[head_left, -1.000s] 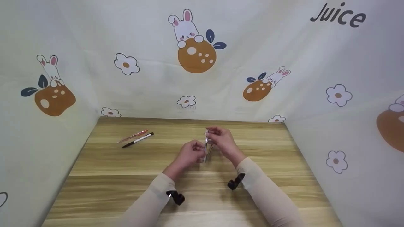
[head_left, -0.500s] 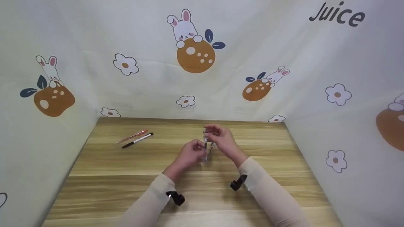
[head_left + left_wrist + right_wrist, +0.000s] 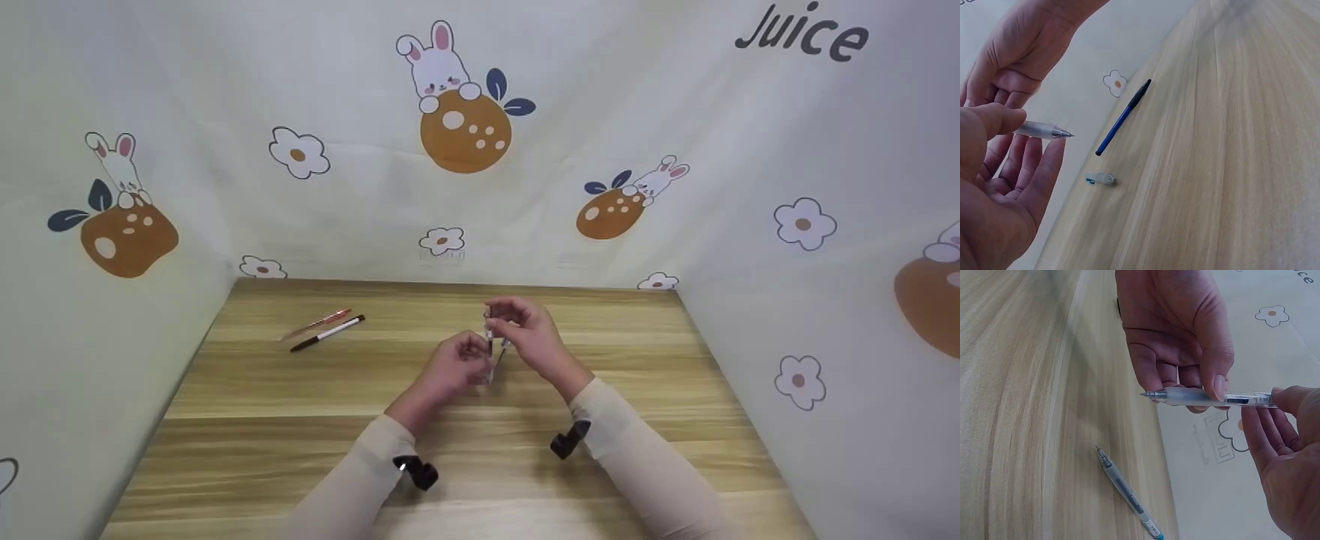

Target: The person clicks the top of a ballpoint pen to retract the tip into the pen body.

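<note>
Both hands hold a clear retractable pen [image 3: 1196, 396] between them. My left hand [image 3: 456, 364] pinches its frosted grip near the tip between thumb and fingers. In the left wrist view the metal point sticks out past the left fingertips. My right hand [image 3: 529, 330] pinches the rear end of the same pen with thumb and fingers, as the right wrist view shows. A second clear pen with a teal end [image 3: 1129, 495] lies on the table below the hands. In the head view it is partly hidden by the right hand.
On the wood-grain table [image 3: 285, 465], a red pen [image 3: 319, 322] and a black-and-white pen [image 3: 328, 334] lie at the left. A blue pen with a black cap [image 3: 1123, 118] shows in the left wrist view. Patterned cloth [image 3: 360, 202] encloses the back and sides.
My right hand and forearm have shifted slightly to the right, with the fingers still at the pen's rear end. More of the pen lying on the table shows. The left hand has barely moved.
</note>
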Demonstrator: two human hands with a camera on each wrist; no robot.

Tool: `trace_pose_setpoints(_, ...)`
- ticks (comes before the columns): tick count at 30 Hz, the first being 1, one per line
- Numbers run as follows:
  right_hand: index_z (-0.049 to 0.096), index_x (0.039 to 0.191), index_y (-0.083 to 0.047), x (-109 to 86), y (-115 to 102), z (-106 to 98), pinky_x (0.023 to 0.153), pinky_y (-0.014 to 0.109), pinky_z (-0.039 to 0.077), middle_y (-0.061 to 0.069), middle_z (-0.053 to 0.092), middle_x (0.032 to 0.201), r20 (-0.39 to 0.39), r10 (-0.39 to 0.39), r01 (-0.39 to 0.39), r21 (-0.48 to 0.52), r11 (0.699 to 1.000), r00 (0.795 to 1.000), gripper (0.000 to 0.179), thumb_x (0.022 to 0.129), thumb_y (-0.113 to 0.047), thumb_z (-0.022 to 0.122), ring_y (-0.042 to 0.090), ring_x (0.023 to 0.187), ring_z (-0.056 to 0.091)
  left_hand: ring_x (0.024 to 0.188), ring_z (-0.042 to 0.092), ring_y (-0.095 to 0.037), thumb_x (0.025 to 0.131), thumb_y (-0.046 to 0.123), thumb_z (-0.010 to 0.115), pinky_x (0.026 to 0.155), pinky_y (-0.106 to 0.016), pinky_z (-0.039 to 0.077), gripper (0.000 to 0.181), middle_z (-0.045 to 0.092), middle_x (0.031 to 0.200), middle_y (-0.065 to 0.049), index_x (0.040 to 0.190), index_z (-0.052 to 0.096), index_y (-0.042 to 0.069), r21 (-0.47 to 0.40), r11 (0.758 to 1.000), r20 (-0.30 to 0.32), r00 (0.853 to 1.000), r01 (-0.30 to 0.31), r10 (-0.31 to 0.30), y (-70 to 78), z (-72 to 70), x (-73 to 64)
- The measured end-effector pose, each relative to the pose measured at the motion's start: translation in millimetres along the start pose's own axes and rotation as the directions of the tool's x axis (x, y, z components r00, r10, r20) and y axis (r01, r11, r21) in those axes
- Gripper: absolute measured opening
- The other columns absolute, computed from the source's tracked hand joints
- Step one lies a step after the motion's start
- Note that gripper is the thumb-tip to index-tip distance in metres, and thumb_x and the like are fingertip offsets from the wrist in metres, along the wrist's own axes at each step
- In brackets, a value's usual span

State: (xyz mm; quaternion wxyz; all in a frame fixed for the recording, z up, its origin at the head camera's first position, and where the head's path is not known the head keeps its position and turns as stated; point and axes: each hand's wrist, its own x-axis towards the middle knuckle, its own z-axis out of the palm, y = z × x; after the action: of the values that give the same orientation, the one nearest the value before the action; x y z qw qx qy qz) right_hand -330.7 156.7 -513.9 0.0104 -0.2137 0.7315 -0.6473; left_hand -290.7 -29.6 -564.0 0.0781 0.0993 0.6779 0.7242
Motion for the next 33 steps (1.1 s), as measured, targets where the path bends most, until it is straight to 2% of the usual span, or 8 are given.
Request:
trace_pose_setpoints(10, 0.075, 0.127, 0.004, -0.3, 2.4, 1.1, 0.089, 0.038, 0.066, 0.021, 0.076, 0.115, -0.024, -0.008, 0.009, 0.034, 0.999, 1.0, 0.027, 0.1, 0.002, 0.078, 0.022, 0.103, 0.074, 0.086, 0.069, -0.017, 0.096, -0.007, 0.073, 0.072, -0.033, 0.064, 0.017, 0.068, 0.098, -0.005, 0.108, 0.062, -0.002, -0.03, 0.999, 0.045, 0.998, -0.031, 0.032, -2.3, -3.1, -0.1)
trace_pose_setpoints(16, 0.075, 0.129, 0.004, -1.4, 4.0, 1.1, 0.089, 0.037, 0.066, 0.02, 0.075, 0.115, -0.03, 0.006, -0.005, 0.047, 0.999, 1.0, 0.028, 0.101, 0.002, 0.077, 0.022, 0.102, 0.073, 0.087, 0.069, -0.018, 0.097, -0.007, 0.071, 0.073, -0.034, 0.064, 0.018, 0.068, 0.103, -0.01, 0.11, 0.061, -0.002, -0.031, 0.999, 0.058, 0.998, -0.02, 0.021, -1.9, -3.5, -0.1)
trace_pose_setpoints(22, 0.071, 0.136, 0.001, -2.9, 4.2, 1.0, 0.09, 0.037, 0.065, 0.02, 0.073, 0.116, -0.033, 0.025, -0.023, 0.062, 0.998, 0.999, 0.034, 0.102, 0.002, 0.076, 0.021, 0.102, 0.072, 0.086, 0.07, -0.018, 0.097, -0.011, 0.07, 0.072, -0.035, 0.065, 0.017, 0.069, 0.103, -0.01, 0.11, 0.06, -0.004, -0.052, 0.999, 0.063, 0.998, -0.002, 0.005, -1.9, -3.1, 0.3)
trace_pose_setpoints(29, 0.072, 0.134, 0.001, -1.2, 7.0, 2.3, 0.089, 0.038, 0.066, 0.018, 0.074, 0.114, -0.054, 0.043, -0.04, 0.052, 0.998, 0.998, 0.033, 0.101, 0.003, 0.076, 0.021, 0.101, 0.074, 0.088, 0.07, -0.019, 0.097, -0.007, 0.072, 0.075, -0.038, 0.066, 0.017, 0.071, 0.102, -0.006, 0.11, 0.062, -0.001, -0.031, 0.999, 0.069, 0.998, 0.007, -0.005, -2.7, -6.2, 0.7)
trace_pose_setpoints(33, 0.071, 0.135, 0.001, 1.4, 11.0, 4.8, 0.089, 0.038, 0.066, 0.017, 0.074, 0.113, -0.057, 0.051, -0.047, 0.065, 0.997, 0.997, 0.033, 0.102, 0.003, 0.076, 0.021, 0.1, 0.073, 0.09, 0.071, -0.02, 0.098, -0.003, 0.074, 0.077, -0.037, 0.066, 0.017, 0.072, 0.103, -0.009, 0.11, 0.063, -0.001, -0.018, 1.0, 0.066, 0.998, 0.012, -0.01, -3.1, -10.4, 0.9)
